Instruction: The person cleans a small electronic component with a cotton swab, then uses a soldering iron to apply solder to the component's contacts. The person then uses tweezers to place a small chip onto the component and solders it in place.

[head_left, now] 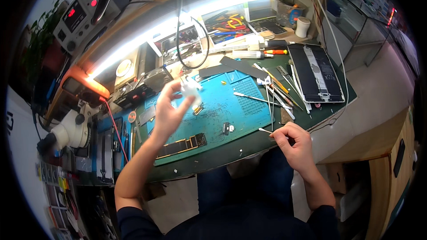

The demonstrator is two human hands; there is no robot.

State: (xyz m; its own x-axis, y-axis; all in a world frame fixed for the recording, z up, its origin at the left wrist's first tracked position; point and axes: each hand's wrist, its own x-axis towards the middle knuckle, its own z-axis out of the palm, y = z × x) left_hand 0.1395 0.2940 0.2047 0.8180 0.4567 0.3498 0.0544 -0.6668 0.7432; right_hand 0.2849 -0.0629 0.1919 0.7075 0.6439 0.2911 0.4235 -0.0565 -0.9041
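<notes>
My left hand [167, 112] is raised over the left part of the blue work mat [213, 102]. Its thumb and fingers close round a small translucent white bottle [191, 92], which is blurred. Past the front right edge of the mat, my right hand [293, 144] pinches a cotton swab [265, 130], its white tip pointing left. A long dark circuit board [181, 146] with gold edging lies along the mat's near edge. Between the hands rests a small black and white part [227, 128]. Small brass-coloured pieces [198, 110] lie just beside the bottle.
Tweezers, swabs and screwdrivers [280, 90] cluster right of the mat, beside an opened tablet [316, 73]. A white microscope [71, 129] and an orange meter [82, 84] stand at left. A black cable loop [208, 44] hangs over the bench.
</notes>
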